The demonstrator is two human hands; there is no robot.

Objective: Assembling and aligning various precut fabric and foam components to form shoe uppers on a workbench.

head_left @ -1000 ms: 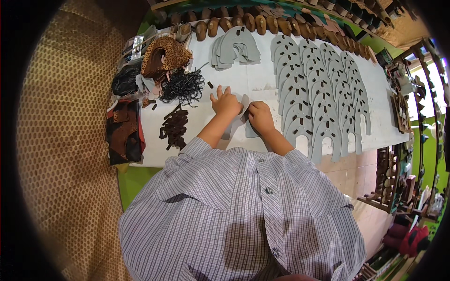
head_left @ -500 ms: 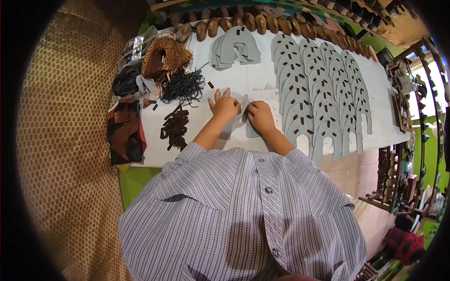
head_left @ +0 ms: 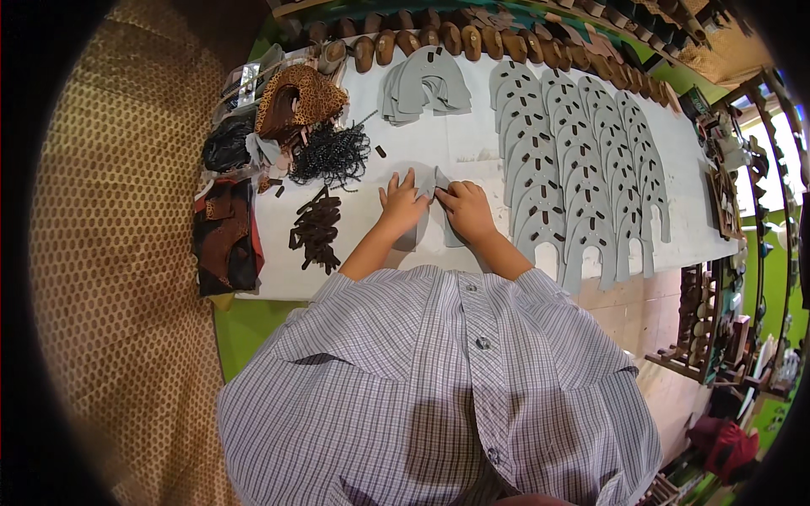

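Bending its fingers inward, the right hand (head_left: 469,209) is touching the upturned edge of a thin, smooth grey arch-shaped piece (head_left: 429,180); its thumb is hiding, so whether it is pinching the edge I cannot tell. The left hand (head_left: 402,207) is lying open on the piece's other side, its fingers spreading. The piece is resting between and under the two hands, its top curling into a small peak and its legs running back toward the wearer's checked shirt (head_left: 396,337).

Just beyond the left fingertips, one short, flat dark-brown strip (head_left: 380,152) is lying alone on the white-covered desk (head_left: 472,139). Left of that hand, a loose heap of similar strips (head_left: 316,232) is piling up, and farther off in that direction a tangle of black beaded cords (head_left: 329,158) is spilling beside leopard-print material (head_left: 316,95).

Beyond both hands, a stack of grey arches (head_left: 422,80) is fanning out, and past it rounded brown shoe lasts (head_left: 450,40) are standing in a row. To the right hand's right, four columns of overlapping grey arches (head_left: 582,190) are carrying small dark strips.
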